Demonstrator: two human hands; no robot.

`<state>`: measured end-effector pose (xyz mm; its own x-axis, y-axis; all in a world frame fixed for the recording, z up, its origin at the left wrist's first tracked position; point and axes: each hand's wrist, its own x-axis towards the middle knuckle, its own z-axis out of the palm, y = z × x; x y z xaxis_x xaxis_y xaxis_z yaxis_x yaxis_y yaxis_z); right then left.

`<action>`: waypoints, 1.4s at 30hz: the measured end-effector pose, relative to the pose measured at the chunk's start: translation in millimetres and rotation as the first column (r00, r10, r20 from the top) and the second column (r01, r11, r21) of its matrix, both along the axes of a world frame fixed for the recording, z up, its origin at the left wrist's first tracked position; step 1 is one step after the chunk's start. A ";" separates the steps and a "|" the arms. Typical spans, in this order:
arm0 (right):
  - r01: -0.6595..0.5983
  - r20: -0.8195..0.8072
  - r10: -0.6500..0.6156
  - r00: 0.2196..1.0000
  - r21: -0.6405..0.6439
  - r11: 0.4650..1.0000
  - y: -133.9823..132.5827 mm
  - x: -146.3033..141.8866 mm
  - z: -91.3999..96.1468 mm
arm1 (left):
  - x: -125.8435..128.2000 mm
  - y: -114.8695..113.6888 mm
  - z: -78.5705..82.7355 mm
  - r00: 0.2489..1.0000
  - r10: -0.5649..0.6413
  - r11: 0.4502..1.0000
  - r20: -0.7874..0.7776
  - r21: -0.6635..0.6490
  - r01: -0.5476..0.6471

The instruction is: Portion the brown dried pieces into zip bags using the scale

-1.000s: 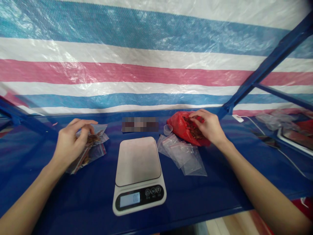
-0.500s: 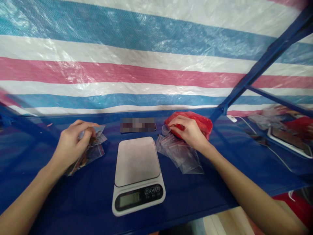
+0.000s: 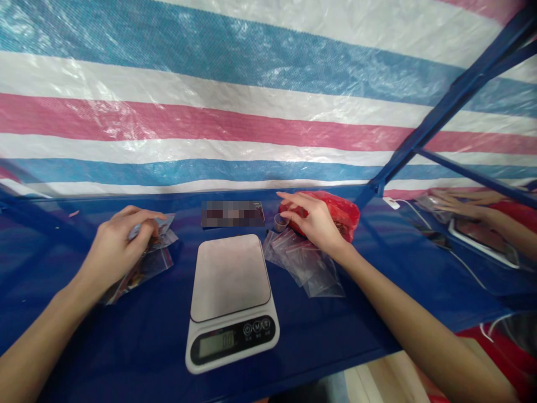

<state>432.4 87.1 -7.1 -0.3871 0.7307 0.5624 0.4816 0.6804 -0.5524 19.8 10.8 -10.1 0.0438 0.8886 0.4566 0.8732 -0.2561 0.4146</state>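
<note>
Pinching a zip bag [image 3: 157,235] in your left hand [image 3: 115,246], right hand [image 3: 319,224] open on the red plastic bag [image 3: 346,212]!

Left fingers are curled closed around that bag, with brown pieces showing inside and another zip bag [image 3: 142,268] underneath. Right fingers stretch out flat, just past a small clear plastic cup [image 3: 281,222], above a pile of clear zip bags [image 3: 304,268]. Between your hands, a digital kitchen scale [image 3: 230,296] sits on the blue table [image 3: 335,324].

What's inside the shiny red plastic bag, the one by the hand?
Some dark brown bits show at the edge of the shiny red plastic bag, just past the right hand. The rest is covered by the red plastic, so I cannot tell what they are.
</note>
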 end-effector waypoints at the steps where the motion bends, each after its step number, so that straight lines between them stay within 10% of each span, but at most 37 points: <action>1: 0.035 -0.020 -0.035 0.999 0.024 0.999 1.1 4.3 5.3 | -0.4 0.3 -0.7 1.000 -0.001 1.000 -0.002 0.001 0.001; 6: 0.241 -0.043 -0.243 0.969 -0.047 0.969 7.4 60.0 37.8 | -3.4 2.3 -2.7 0.999 0.023 1.000 -0.037 0.003 -0.023; 12: 0.027 0.161 0.071 0.984 -0.537 0.843 4.5 117.2 15.9 | -8.3 2.9 -4.9 0.999 0.037 0.999 -0.039 -0.015 -0.037; 19: 0.016 0.472 0.096 0.876 -0.228 0.974 4.8 106.9 -13.0 | -8.5 2.8 -5.1 0.998 0.033 0.999 -0.051 -0.006 -0.034; 28: -0.038 0.508 0.078 0.858 -0.088 0.995 5.9 91.6 -13.2 | -3.1 1.4 -0.4 0.999 0.041 0.999 -0.004 -0.027 -0.041; 36: 0.058 0.204 -0.047 0.978 -0.050 0.997 0.8 87.9 10.1 | -0.3 1.2 1.0 1.000 0.014 1.000 -0.020 -0.020 -0.014; 42: -0.018 -0.298 -0.075 0.951 -0.299 0.954 2.0 43.7 27.8 | 8.1 -1.1 4.9 1.000 -0.010 0.999 0.020 -0.041 0.011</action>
